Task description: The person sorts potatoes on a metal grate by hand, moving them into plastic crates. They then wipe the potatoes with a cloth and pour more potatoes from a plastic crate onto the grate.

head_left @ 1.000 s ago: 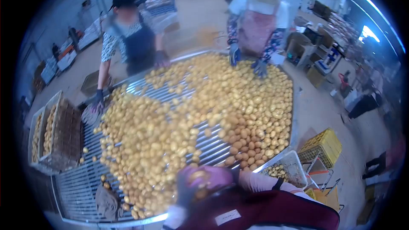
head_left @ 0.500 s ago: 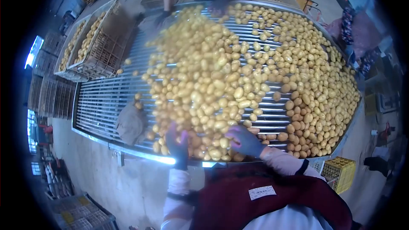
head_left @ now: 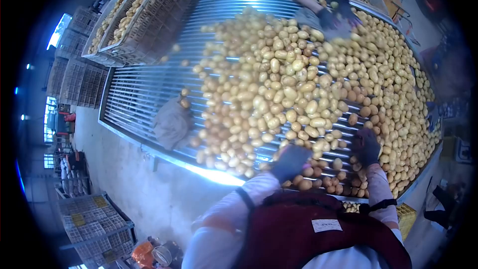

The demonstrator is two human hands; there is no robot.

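Observation:
Yellow-brown potatoes [head_left: 294, 87] lie heaped over a metal table of parallel bars [head_left: 137, 97]. My left hand [head_left: 291, 163], in a dark glove, is low over the bars at the near edge, beside several browner potatoes [head_left: 304, 184]; its fingers are mostly hidden behind the back of the hand. To its right, my right hand [head_left: 366, 147], gloved too, has its fingers curled down at the edge of the right-hand heap. Whatever is inside that curl is hidden. Bars show between the two hands, with a few potatoes on them.
Across the table, a person's gloved hands [head_left: 338, 19] work with a greyish cloth-like thing among the potatoes. A grey sack-like bundle [head_left: 171, 123] lies on the bars at left. Crates of potatoes [head_left: 144, 25] stand at the far left corner; stacked crates [head_left: 84, 82] are beyond.
Both my hands have moved right along the near edge, out of the middle of the potatoes. The other person's hands have also shifted right. The camera view has turned somewhat.

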